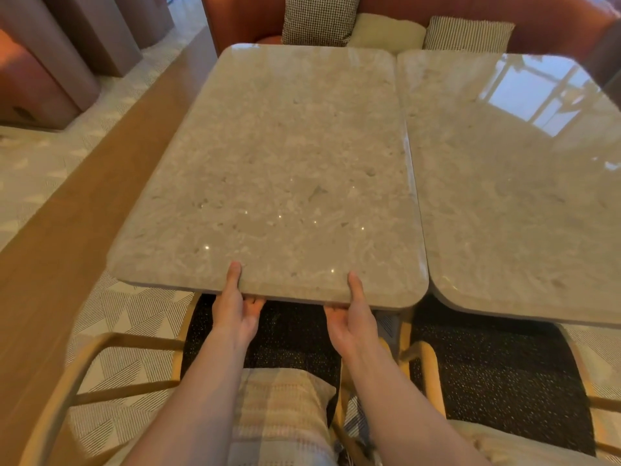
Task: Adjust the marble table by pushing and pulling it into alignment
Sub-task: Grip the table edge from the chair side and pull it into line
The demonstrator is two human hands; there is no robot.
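The grey, round-cornered marble table (279, 169) filled the centre, its twin (517, 183) touching at three o'clock. At six o'clock the left hand (235, 307) and right hand (353, 317) clamped its near edge, thumbs on top. It looked heavy, rigid and slick-topped; that edge grip suited it.

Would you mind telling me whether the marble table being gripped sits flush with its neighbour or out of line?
Out of line. The marble table has its near edge farther from the person than the neighbouring table, and the seam between them widens toward the near corners.
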